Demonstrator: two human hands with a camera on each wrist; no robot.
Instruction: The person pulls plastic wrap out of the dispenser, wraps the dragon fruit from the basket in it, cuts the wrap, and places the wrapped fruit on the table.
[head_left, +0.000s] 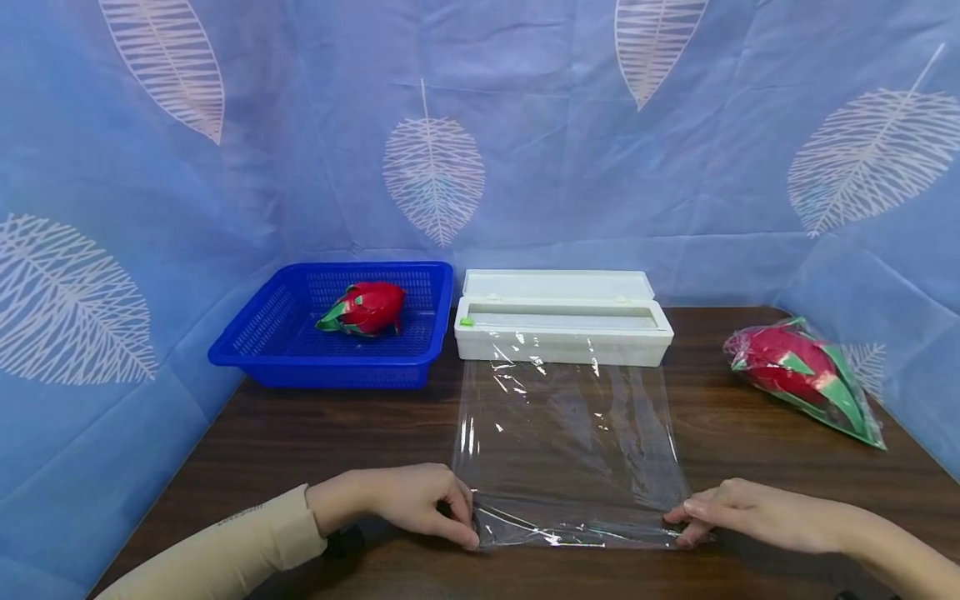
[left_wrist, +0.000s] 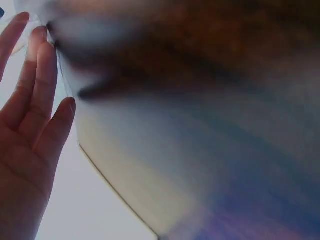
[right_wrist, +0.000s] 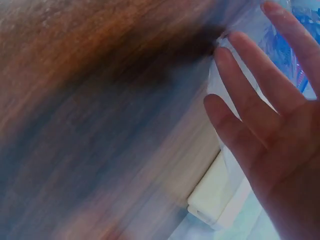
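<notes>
A clear sheet of cling film (head_left: 562, 442) stretches over the dark table from a white dispenser box (head_left: 558, 347) with its lid raised. At the sheet's near left corner, my left hand (head_left: 423, 500) pinches the edge between thumb and fingers. My right hand (head_left: 768, 512) pinches the near right corner the same way. Shiny creases run along the near edge between the two hands. In the left wrist view the fingers (left_wrist: 46, 75) reach to the film's border; the right wrist view shows the other hand's fingers (right_wrist: 250, 90) at the film, with thumbs hidden in both.
A blue basket (head_left: 330, 362) with a red dragon fruit (head_left: 372, 307) in it stands at the back left. On the right lies a film-wrapped dragon fruit (head_left: 798, 371). A green slider (head_left: 467, 322) sits on the box's left end. Blue leaf-patterned cloth (head_left: 525, 183) surrounds the table.
</notes>
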